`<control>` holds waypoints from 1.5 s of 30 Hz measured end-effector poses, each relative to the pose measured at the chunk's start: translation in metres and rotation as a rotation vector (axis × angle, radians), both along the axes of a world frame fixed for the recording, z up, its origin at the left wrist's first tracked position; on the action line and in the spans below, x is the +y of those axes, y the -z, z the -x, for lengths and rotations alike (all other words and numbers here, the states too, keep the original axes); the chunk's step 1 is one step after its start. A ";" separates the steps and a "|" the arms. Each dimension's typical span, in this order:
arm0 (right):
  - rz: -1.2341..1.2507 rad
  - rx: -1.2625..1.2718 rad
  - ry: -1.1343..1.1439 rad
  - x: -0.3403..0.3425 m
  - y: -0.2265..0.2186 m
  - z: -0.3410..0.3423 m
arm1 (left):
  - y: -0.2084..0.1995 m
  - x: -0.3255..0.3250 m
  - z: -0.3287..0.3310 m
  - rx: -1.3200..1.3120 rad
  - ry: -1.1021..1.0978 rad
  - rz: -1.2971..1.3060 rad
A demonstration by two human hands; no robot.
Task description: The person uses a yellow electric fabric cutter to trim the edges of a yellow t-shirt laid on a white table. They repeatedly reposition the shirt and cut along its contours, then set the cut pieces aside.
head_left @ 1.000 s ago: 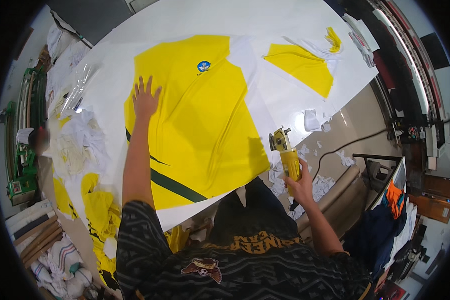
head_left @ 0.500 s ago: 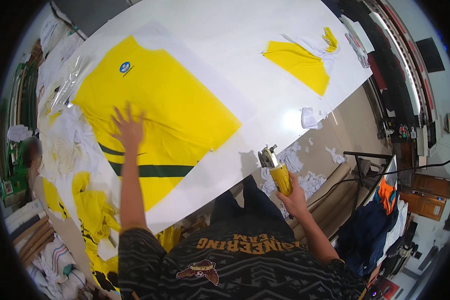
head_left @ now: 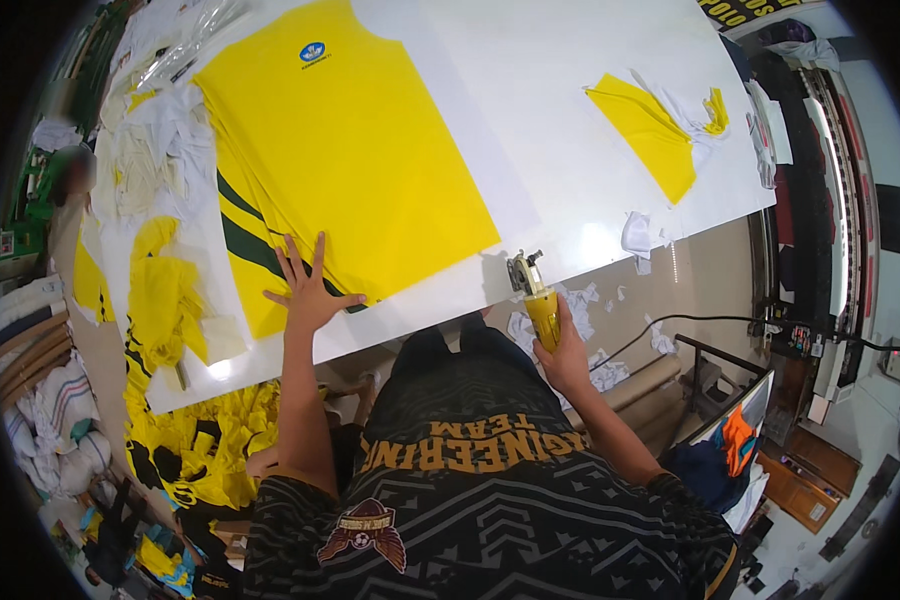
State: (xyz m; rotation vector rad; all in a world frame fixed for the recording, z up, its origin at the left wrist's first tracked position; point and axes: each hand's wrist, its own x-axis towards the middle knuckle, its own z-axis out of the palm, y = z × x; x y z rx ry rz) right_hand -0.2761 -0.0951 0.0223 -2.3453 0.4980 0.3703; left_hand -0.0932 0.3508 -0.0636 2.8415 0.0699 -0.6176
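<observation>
A large yellow jersey panel [head_left: 370,150] with a small blue emblem and dark green stripes lies on the white table [head_left: 540,60]. Fingers spread, my left hand [head_left: 312,298] presses on its striped lower part near the table's front edge. Folds run through the cloth around these fingers and partly hide the stripes. My right hand [head_left: 567,360] grips a yellow electric rotary fabric cutter [head_left: 543,315] by its body. The cutter's metal head points away from me, beside the table's front edge, apart from the panel's lower right corner.
A smaller yellow piece [head_left: 650,130] with white cloth lies at the right. White scraps [head_left: 160,150] and yellow cloth [head_left: 165,290] are heaped at the left. A black cord [head_left: 710,318] runs off rightward. Brown rolls [head_left: 635,385] lie below the table.
My left hand has come nearer across the panel, and the cloth has bunched into folds over the stripes. The cutter stays in my right hand. The whole view has shifted.
</observation>
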 end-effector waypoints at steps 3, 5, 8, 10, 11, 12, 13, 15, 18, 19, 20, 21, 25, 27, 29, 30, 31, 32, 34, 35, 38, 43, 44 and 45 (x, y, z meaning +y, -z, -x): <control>-0.026 0.087 0.032 0.009 -0.013 -0.017 | 0.012 0.002 0.001 -0.026 -0.002 -0.007; -0.044 0.134 0.046 0.014 -0.022 -0.028 | 0.009 0.002 0.002 -0.032 -0.002 0.004; -0.003 0.017 -0.018 0.010 -0.007 -0.031 | 0.015 0.003 0.005 -0.080 0.017 0.024; 0.003 -0.027 -0.048 0.007 0.000 -0.034 | 0.014 0.002 0.005 -0.086 0.015 0.036; 0.006 -0.049 -0.063 0.006 0.003 -0.036 | 0.013 0.002 0.005 -0.089 0.014 0.042; -0.017 -0.023 -0.052 0.008 -0.001 -0.042 | 0.013 0.002 0.005 -0.094 0.010 0.036; -0.039 0.004 -0.041 0.011 -0.007 -0.048 | 0.012 0.001 0.005 -0.098 0.007 0.030; -0.054 0.040 -0.028 0.014 -0.012 -0.056 | 0.011 0.001 0.005 -0.100 0.002 0.031; -0.030 0.025 -0.037 0.014 -0.009 -0.063 | 0.009 0.000 0.005 -0.094 -0.001 0.045; -0.020 -0.008 -0.050 0.013 -0.004 -0.064 | 0.008 0.000 0.005 -0.093 -0.001 0.046; -0.011 -0.040 -0.063 0.013 0.000 -0.065 | 0.008 -0.001 0.005 -0.092 -0.001 0.047; -0.013 -0.054 -0.065 0.012 0.001 -0.068 | 0.007 -0.001 0.005 -0.088 -0.006 0.052; -0.010 -0.060 -0.068 0.015 -0.004 -0.078 | 0.005 -0.005 0.005 -0.063 -0.020 0.044; -0.020 -0.047 -0.062 0.016 -0.005 -0.083 | 0.006 -0.004 0.006 -0.067 -0.021 0.036; -0.050 -0.041 -0.054 0.017 -0.005 -0.090 | 0.009 -0.004 0.007 -0.092 -0.018 0.037; -0.045 -0.048 -0.054 0.019 -0.005 -0.095 | 0.007 -0.005 0.007 -0.080 -0.019 0.036; -0.040 -0.055 -0.054 0.022 -0.006 -0.100 | 0.005 -0.005 0.006 -0.068 -0.020 0.034; -0.035 -0.062 -0.054 0.023 -0.007 -0.106 | 0.003 -0.006 0.006 -0.056 -0.021 0.033; -0.075 -0.085 -0.069 0.025 -0.007 -0.117 | 0.002 -0.006 0.005 -0.049 -0.021 0.030; -0.095 -0.097 -0.077 0.026 -0.007 -0.123 | 0.001 -0.007 0.005 -0.045 -0.021 0.029; -0.012 -0.073 -0.092 0.030 -0.005 -0.142 | 0.004 -0.007 0.007 -0.041 -0.017 0.018; 0.036 -0.065 -0.122 0.035 0.001 -0.180 | 0.007 -0.006 0.009 -0.094 -0.011 0.066; 0.038 -0.066 -0.127 0.036 0.002 -0.188 | 0.008 -0.006 0.010 -0.102 -0.010 0.071; 0.043 -0.060 -0.125 0.038 0.002 -0.196 | 0.007 -0.006 0.010 -0.105 -0.013 0.080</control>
